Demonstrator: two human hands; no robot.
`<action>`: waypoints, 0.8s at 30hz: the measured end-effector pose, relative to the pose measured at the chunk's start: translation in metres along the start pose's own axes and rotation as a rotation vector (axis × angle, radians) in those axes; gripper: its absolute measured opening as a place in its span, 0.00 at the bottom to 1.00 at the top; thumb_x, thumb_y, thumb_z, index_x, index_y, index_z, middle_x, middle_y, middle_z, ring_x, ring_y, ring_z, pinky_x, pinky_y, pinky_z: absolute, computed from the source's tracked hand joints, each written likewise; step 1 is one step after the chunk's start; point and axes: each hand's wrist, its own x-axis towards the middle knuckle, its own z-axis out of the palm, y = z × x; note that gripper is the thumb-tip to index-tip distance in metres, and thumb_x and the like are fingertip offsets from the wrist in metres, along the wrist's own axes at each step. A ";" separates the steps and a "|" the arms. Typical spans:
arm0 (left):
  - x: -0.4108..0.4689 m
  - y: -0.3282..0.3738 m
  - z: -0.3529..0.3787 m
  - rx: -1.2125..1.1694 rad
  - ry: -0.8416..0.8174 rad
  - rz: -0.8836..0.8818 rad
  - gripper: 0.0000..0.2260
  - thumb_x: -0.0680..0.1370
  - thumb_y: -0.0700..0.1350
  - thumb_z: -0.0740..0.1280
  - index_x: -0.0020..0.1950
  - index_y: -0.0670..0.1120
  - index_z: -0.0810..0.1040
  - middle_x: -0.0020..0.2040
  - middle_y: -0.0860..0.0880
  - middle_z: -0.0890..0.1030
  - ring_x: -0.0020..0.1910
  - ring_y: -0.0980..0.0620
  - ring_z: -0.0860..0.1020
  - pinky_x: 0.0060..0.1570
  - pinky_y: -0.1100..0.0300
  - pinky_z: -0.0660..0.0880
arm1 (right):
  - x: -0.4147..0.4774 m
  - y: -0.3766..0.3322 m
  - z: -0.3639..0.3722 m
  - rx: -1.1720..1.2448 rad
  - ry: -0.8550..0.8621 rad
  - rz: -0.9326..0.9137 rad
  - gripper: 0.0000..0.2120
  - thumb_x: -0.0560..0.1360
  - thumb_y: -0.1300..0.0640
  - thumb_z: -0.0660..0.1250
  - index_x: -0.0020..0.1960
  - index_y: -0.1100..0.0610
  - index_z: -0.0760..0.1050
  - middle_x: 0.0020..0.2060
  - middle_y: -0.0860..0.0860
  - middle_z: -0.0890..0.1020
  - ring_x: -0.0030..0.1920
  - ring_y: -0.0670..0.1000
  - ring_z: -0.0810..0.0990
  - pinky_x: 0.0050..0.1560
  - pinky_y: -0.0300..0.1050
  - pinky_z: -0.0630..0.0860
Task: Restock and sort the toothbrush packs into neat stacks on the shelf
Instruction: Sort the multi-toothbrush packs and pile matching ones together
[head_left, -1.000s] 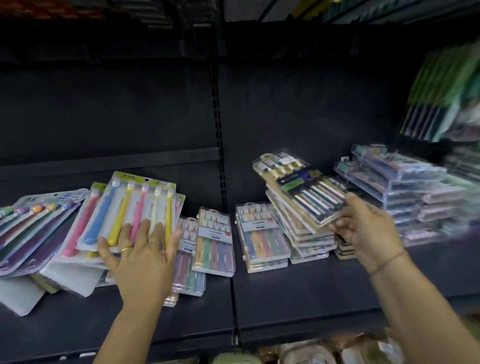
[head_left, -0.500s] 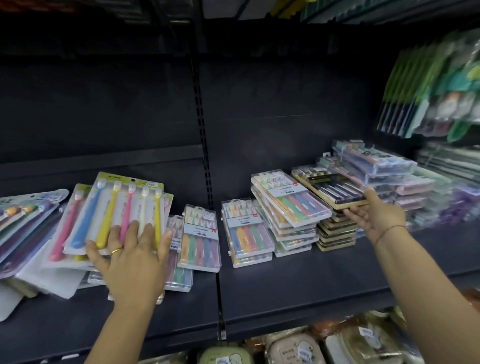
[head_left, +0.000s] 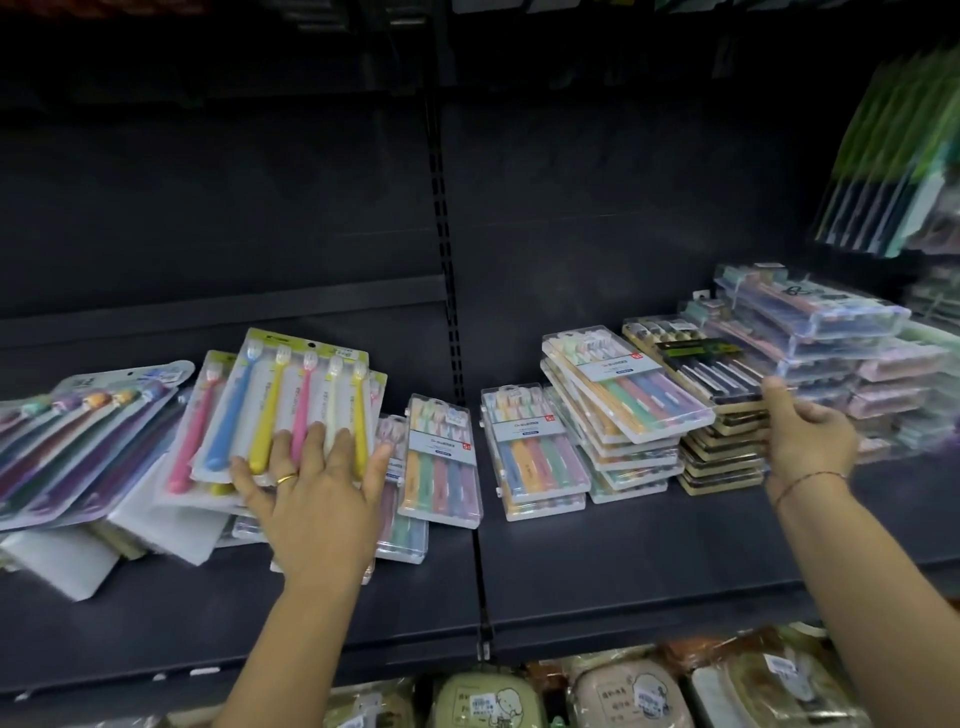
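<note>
My left hand (head_left: 317, 493) rests flat, fingers spread, on a card pack of blue, yellow and pink toothbrushes (head_left: 291, 395) atop a loose, slanting heap at the left of the dark shelf (head_left: 623, 561). A black-and-gold toothbrush pack (head_left: 696, 358) lies on top of a stack of like packs (head_left: 722, 457). My right hand (head_left: 810, 441) is at that pack's near right corner, thumb touching it, fingers loosely curled with nothing in them. A tilted stack of clear pastel toothbrush cases (head_left: 623, 395) stands just left of it.
Two low piles of pastel cases (head_left: 530, 452) (head_left: 441, 457) lie mid-shelf by the upright. Purple card packs (head_left: 78, 441) fan out far left. Clear boxes (head_left: 810, 312) are stacked far right under hanging green packs (head_left: 893, 166). Packaged goods (head_left: 623, 696) fill the lower shelf.
My right hand carried the black-and-gold pack off the pastel stack to the right, set it on the matching stack and loosened its grip. My left hand stayed on the colourful pack.
</note>
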 end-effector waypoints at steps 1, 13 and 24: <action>0.000 0.000 0.000 0.003 -0.001 0.001 0.37 0.79 0.68 0.40 0.62 0.48 0.81 0.66 0.45 0.78 0.71 0.40 0.66 0.72 0.40 0.40 | -0.003 0.000 0.002 -0.005 0.008 -0.016 0.15 0.74 0.45 0.72 0.46 0.56 0.74 0.33 0.51 0.76 0.30 0.47 0.72 0.38 0.45 0.73; 0.001 0.000 0.002 0.004 0.007 0.006 0.38 0.79 0.69 0.40 0.62 0.48 0.81 0.66 0.46 0.78 0.71 0.40 0.66 0.72 0.39 0.40 | -0.216 0.028 0.062 -0.057 -0.696 0.614 0.15 0.83 0.52 0.58 0.55 0.65 0.74 0.47 0.61 0.83 0.44 0.56 0.84 0.44 0.48 0.81; 0.000 -0.007 0.003 0.027 0.026 0.032 0.35 0.79 0.67 0.43 0.62 0.48 0.81 0.66 0.45 0.78 0.71 0.39 0.67 0.72 0.39 0.41 | -0.210 0.051 0.133 0.406 -0.520 1.293 0.22 0.77 0.51 0.69 0.59 0.68 0.71 0.40 0.63 0.79 0.28 0.54 0.80 0.24 0.44 0.78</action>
